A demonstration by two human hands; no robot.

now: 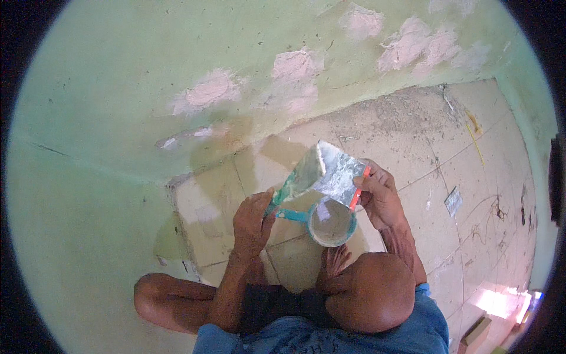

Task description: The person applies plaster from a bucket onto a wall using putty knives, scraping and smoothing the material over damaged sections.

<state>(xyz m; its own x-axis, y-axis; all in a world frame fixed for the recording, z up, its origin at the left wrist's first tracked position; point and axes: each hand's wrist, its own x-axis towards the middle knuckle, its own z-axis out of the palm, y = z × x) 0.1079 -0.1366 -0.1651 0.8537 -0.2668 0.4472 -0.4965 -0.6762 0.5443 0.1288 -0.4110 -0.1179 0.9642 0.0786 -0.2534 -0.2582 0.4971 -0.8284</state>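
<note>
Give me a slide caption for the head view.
Left hand holding a green scraper, right hand a red-edged scraper, above a teal pan by a patched wall.

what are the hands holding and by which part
The left hand holds a green scraper by its narrow end; the right hand, a metal blade by its red edge.
</note>
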